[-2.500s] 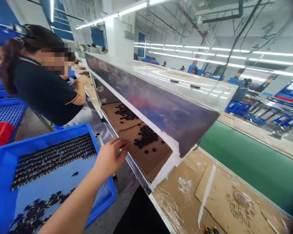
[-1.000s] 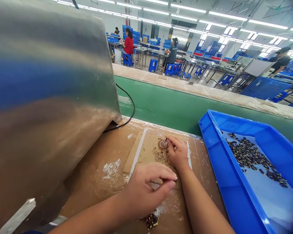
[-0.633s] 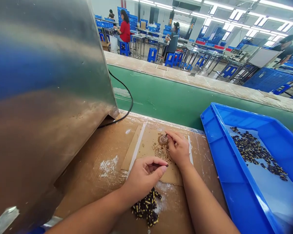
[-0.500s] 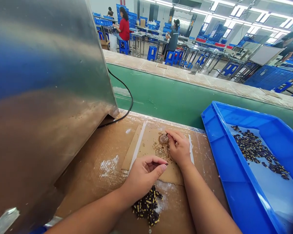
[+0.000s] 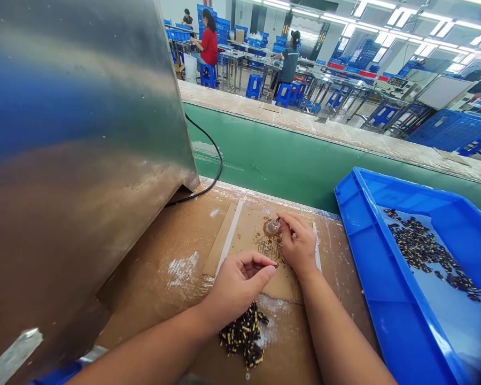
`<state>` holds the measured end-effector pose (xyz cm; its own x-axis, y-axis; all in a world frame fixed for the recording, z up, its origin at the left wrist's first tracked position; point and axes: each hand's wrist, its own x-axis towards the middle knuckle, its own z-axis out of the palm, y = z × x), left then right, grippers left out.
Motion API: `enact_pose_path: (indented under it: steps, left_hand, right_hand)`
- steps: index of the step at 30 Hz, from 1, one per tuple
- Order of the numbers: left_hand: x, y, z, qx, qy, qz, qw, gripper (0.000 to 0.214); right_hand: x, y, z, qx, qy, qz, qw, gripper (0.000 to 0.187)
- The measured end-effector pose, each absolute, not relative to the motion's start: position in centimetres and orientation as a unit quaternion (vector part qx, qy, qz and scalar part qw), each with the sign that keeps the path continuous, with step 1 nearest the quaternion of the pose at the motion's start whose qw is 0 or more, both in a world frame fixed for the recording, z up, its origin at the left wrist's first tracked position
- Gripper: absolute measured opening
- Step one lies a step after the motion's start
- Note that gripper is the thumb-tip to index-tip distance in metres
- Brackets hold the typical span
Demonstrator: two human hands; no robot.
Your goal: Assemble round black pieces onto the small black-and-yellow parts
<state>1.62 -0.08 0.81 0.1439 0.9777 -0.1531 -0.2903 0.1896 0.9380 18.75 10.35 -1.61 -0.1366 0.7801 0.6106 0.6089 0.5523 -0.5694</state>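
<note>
My left hand [image 5: 246, 278] pinches a small dark piece [image 5: 276, 265] between thumb and fingertips, above the cardboard sheet [image 5: 240, 243]. At the far part of that sheet, my right hand [image 5: 299, 243] is closed in a pinch on a small dark piece [image 5: 278, 219], mostly covered by the fingers. Just left of these fingers sits a small clear round dish [image 5: 271, 227], with brown stains around it. Below my left wrist lies a pile of small black-and-yellow parts [image 5: 246, 337], partly hidden by the arm.
A blue bin [image 5: 358, 256] on the right holds many black-and-yellow parts [image 5: 428, 248] on white paper. A large metal housing [image 5: 92, 133] fills the left side, with a black cable [image 5: 220, 160] beside it. Behind the green panel [image 5: 264, 160], several people sit or stand at tables.
The camera view has shifted slightly, moving the scene a little to the right. Both hands keep nearly the same pose and place over the cardboard.
</note>
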Motion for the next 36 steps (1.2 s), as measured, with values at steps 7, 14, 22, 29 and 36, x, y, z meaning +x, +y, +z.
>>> enact_pose_path:
  steps: [7,14,22,29,36]
  left_hand:
    - [1.6,0.0,0.8,0.403,0.444,0.493,0.630,0.025]
    - [1.7,0.4,0.6,0.360,0.443,0.517,0.638,0.028]
    - [1.3,1.3,0.4,0.119,0.358,0.556,0.741,0.037]
    - [1.1,1.2,1.0,0.107,0.349,0.550,0.751,0.038]
    - [0.6,1.3,1.2,0.295,0.442,0.573,0.624,0.036]
  right_hand:
    - [18.6,10.4,-1.6,-0.461,-0.759,0.099,0.449,0.028]
    - [18.7,10.0,-1.4,-0.492,-0.716,0.050,0.493,0.021]
    - [18.6,7.7,1.0,-0.493,-0.667,-0.033,0.557,0.019]
    - [18.8,6.8,2.6,-0.573,-0.646,0.148,0.481,0.018]
    - [17.8,2.1,3.2,-0.456,-0.483,0.531,0.526,0.026]
